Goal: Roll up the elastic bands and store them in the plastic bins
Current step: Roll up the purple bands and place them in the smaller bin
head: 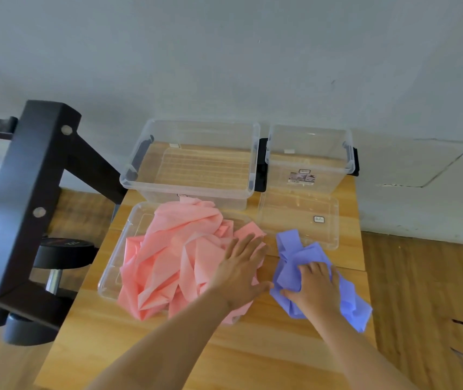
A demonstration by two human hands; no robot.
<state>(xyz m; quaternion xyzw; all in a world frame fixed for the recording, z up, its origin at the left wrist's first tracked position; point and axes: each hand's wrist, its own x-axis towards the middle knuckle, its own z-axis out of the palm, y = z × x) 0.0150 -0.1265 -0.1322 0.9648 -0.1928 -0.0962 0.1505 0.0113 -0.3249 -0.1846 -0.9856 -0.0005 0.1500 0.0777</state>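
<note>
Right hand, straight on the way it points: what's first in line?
The right hand grips the purple band. Past that bunch, the flat clear lid comes first, then the smaller bin behind it. The hand's height is unclear, so it might pass over the lid.

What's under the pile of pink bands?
A clear plastic lid on the wooden table; only its left and far edges show. The pink bands hide its middle, so anything else beneath is unseen.

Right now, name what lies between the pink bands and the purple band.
Head view: only bare table, crossed by the thumb of the left hand.
</note>
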